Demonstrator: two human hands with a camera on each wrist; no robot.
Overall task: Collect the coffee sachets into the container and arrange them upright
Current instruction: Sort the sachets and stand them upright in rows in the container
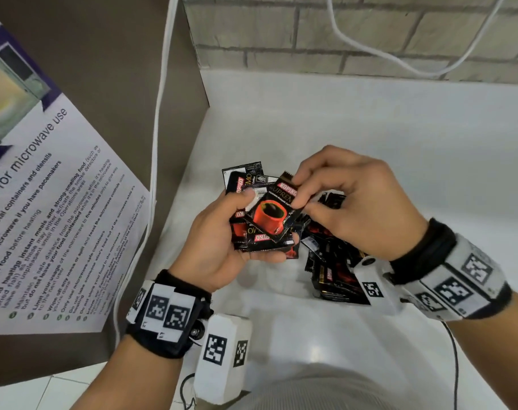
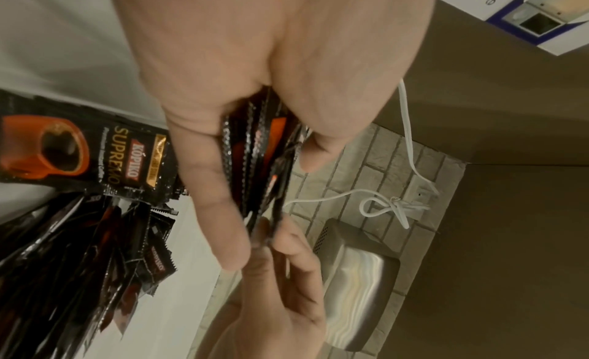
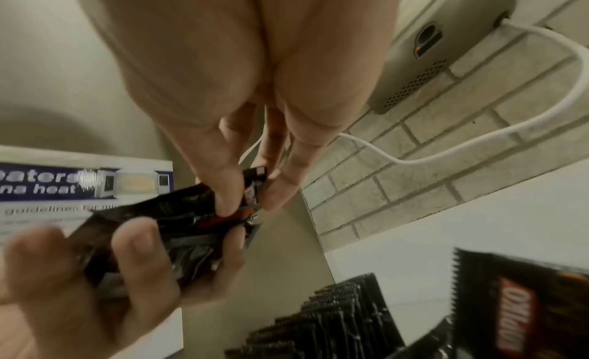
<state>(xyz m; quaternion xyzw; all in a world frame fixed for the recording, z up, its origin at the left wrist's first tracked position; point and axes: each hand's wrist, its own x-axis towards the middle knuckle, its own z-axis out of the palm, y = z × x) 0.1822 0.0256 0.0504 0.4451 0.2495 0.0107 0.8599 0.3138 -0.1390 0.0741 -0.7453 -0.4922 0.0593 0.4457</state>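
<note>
Gathering sachets over white bench. Left hand curling round a fanned bundle of sachets, thumb pressing on top, fingers underneath. Right hand pinching upper right corner of top sachet between thumb and fingertips, apparently adding or straightening it on the bundle. Both hands occupied, neither free.

Top sachet lying face up, red cup print showing, long axis running diagonally from lower left to upper right in head view, brand end pointing up and away toward brick wall. Bundle beneath not squared: some sachets flipped, brand text reading upside down, edges splaying out. Left wrist view showing bundle edge-on, serrated ends uneven.

Remaining sachets sitting in a loose heap on the bench under and just beside right wrist, some leaning on edge in a row, one lying flat. Container not clearly identifiable in any view; cannot tell where it stands.

Doing this step well, probably: sliding top sachet flush with the rest, turning all brand ends one way, tapping short ends level before loosening thumb, keeping left grip firm so slippery foil packs not fanning further. White cable and poster off to left, well apart.
</note>
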